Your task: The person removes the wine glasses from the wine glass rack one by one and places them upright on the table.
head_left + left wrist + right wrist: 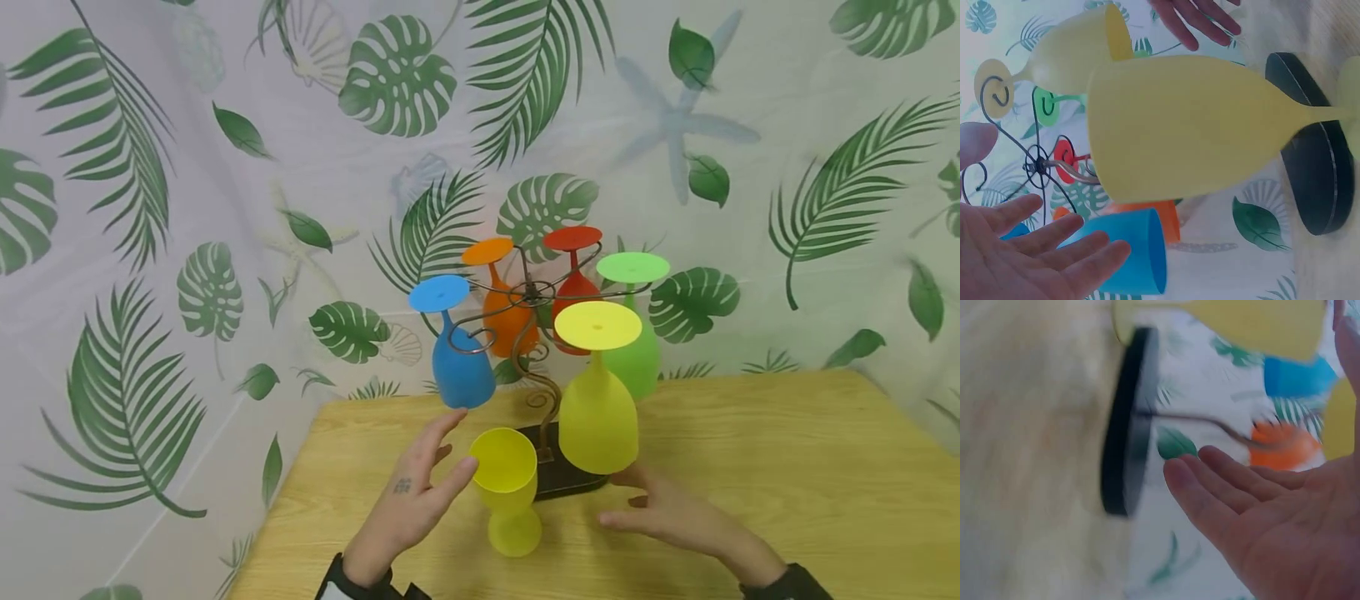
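Observation:
A yellow goblet [506,492] stands upright on the wooden table, in front of a metal goblet rack [553,398]. My left hand [408,500] is at its left with fingers spread, the thumb near the rim; the left wrist view shows a gap between the fingers and this yellow goblet [1185,125]. A second yellow goblet [598,421] hangs upside down at the rack's front right. Just below it is my right hand [667,508], fingers extended and holding nothing. In the right wrist view the fingers [1229,494] point toward the rack's black base [1129,431].
More upside-down goblets hang around the rack: blue [463,371] at left, orange [508,321] and red [573,293] behind, light green [637,367] at right. The rack's black base [570,479] rests on the table [787,467]. A leaf-patterned cloth [750,208] covers the wall behind.

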`<state>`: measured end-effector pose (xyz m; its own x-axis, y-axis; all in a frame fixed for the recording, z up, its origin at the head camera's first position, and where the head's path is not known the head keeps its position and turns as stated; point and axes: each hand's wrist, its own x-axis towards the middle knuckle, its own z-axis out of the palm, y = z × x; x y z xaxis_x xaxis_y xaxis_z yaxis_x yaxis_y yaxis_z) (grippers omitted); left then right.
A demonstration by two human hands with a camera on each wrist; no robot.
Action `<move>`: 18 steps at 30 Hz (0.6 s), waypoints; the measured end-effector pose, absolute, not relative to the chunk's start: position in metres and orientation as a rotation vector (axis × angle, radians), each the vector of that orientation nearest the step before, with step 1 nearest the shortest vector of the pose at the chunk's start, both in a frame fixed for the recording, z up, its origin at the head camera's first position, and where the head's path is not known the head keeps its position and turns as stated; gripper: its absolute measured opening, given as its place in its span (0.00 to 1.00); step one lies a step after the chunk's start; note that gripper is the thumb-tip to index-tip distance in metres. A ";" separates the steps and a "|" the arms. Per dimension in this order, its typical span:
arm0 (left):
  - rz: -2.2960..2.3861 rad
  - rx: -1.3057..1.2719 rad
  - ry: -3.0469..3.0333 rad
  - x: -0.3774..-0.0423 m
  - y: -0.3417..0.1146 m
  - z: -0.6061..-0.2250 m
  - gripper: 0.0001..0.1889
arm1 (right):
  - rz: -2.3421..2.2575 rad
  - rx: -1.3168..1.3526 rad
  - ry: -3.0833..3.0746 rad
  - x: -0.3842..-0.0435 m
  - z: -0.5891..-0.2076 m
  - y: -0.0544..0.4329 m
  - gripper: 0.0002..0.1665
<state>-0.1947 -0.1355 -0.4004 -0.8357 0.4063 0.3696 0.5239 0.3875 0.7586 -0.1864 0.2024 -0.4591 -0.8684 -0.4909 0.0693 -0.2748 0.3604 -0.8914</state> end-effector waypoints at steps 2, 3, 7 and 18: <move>-1.404 -0.909 -2.492 -0.194 -0.132 -0.396 0.31 | -1.476 -0.700 2.445 -0.184 -0.450 0.216 0.50; -1.382 -0.937 -2.481 -0.195 -0.129 -0.394 0.32 | -1.452 -0.711 2.466 -0.184 -0.445 0.223 0.50; -1.301 -1.024 -2.436 -0.195 -0.124 -0.387 0.33 | -1.401 -0.728 2.587 -0.183 -0.428 0.241 0.44; -1.132 -1.230 -2.471 -0.194 -0.094 -0.369 0.31 | -1.826 -0.923 2.928 -0.174 -0.398 0.221 0.33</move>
